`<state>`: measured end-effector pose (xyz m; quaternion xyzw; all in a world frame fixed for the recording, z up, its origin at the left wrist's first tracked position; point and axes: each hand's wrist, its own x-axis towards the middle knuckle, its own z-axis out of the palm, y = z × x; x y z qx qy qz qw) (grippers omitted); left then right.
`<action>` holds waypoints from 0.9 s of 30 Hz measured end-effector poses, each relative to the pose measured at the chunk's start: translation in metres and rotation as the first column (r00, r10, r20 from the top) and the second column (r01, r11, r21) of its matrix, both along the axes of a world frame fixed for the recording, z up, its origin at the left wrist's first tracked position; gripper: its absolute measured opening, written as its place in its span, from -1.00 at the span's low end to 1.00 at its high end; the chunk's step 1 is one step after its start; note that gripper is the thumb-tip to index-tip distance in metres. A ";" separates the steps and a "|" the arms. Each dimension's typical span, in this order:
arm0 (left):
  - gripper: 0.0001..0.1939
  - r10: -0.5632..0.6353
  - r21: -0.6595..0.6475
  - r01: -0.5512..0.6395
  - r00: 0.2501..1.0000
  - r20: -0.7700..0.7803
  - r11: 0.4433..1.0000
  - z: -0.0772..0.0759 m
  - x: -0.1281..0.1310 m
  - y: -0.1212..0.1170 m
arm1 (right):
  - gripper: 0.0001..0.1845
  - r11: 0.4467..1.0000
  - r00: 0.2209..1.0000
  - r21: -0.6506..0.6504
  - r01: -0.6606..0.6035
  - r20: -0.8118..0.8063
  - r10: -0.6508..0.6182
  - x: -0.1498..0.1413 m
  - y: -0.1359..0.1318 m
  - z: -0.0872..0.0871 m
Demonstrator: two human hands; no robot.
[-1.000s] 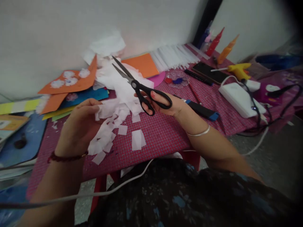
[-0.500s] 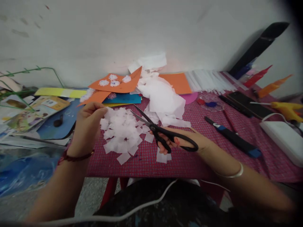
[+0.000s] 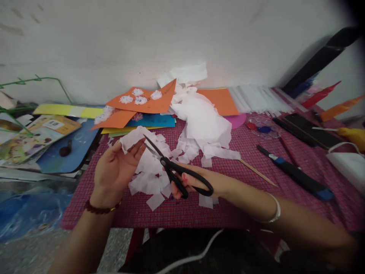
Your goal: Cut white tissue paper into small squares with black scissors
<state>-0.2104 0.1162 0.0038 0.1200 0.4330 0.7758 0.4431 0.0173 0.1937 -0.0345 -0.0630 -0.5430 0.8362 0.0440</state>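
Observation:
My left hand (image 3: 116, 165), palm turned up, grips a thin white tissue paper piece (image 3: 131, 137) by its edge, between thumb and fingers. My right hand (image 3: 196, 182) holds black-handled scissors (image 3: 165, 163) with its fingers at the handle loops. The blades stand slightly apart, and their tips are close to the fingertips of my left hand and the held paper. Beneath both hands lies a pile of small cut white paper squares (image 3: 149, 180). Behind it is a heap of larger crumpled white paper (image 3: 203, 120).
Orange sheets (image 3: 162, 104) with white paper rosettes lie at the back left. To the right are a wooden stick (image 3: 258, 172), a black and blue cutter (image 3: 299, 175), a white box-like device (image 3: 348, 163) and a phone (image 3: 312, 129). A checked cloth (image 3: 94, 194) covers the table.
My left hand has turned palm up and lifted the white paper over the pile. The scissors have moved left, close to it. The view has shifted slightly.

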 end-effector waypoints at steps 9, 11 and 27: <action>-0.73 0.037 -0.090 -0.030 0.996 0.087 0.995 -0.013 -0.003 -0.009 | -0.33 0.984 1.000 0.176 0.013 -0.003 -0.013 -0.007 0.002 0.003; -0.70 0.067 -0.099 -0.054 0.990 0.126 0.994 -0.012 -0.001 -0.009 | -0.31 0.982 0.999 0.185 0.030 0.005 -0.032 -0.007 0.001 0.002; -0.50 -0.204 -0.133 0.202 0.979 0.001 0.970 -0.013 -0.009 -0.016 | -0.28 0.972 0.988 0.217 0.088 0.103 -0.113 -0.003 -0.006 -0.004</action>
